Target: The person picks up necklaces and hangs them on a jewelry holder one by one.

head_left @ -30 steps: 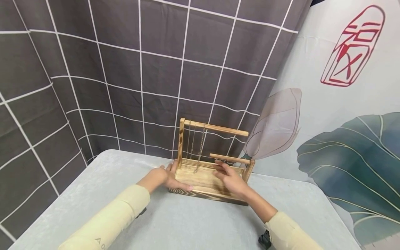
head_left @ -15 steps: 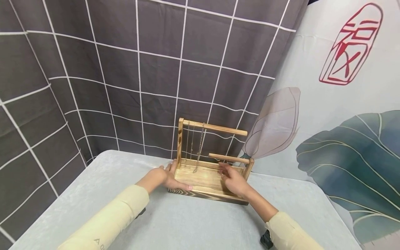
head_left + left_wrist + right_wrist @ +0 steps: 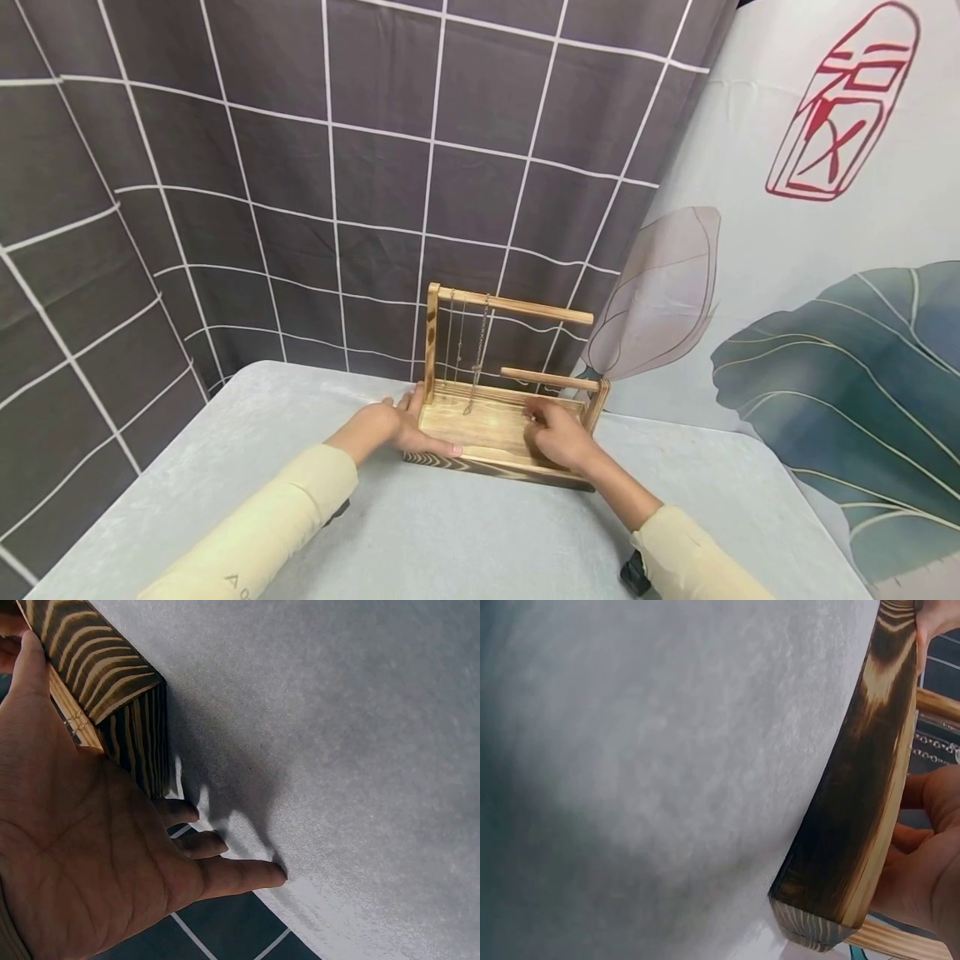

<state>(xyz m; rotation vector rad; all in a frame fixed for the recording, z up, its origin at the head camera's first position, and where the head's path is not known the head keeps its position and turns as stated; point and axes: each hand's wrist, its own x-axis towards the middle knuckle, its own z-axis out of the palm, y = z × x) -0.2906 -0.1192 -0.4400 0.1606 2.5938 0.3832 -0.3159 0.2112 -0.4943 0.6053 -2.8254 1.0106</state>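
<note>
A wooden jewellery stand (image 3: 487, 433) with a shallow tray, a tall bar and a short bar stands on the table. Several thin necklaces (image 3: 480, 354) hang from the tall bar; the thickest reaches down into the tray. My left hand (image 3: 405, 427) rests at the stand's left end, thumb along the front rim. In the left wrist view, the other fingers (image 3: 240, 877) of that hand extend past the corner, loosely spread. Inside the tray's right half is my right hand (image 3: 558, 435), below the short bar, fingers curled. Whether its fingertips pinch anything is hidden.
The table (image 3: 420, 533) has a pale grey cloth. Close behind the stand hangs a dark curtain (image 3: 375, 183) with white grid lines. On the right is a white cloth (image 3: 705, 150) printed with leaves and red marks. A short bar (image 3: 551, 379) overhangs the tray's right half.
My right hand has dropped from beside the short bar into the tray, and its fingers have curled inward. The left hand and the stand stay in place.
</note>
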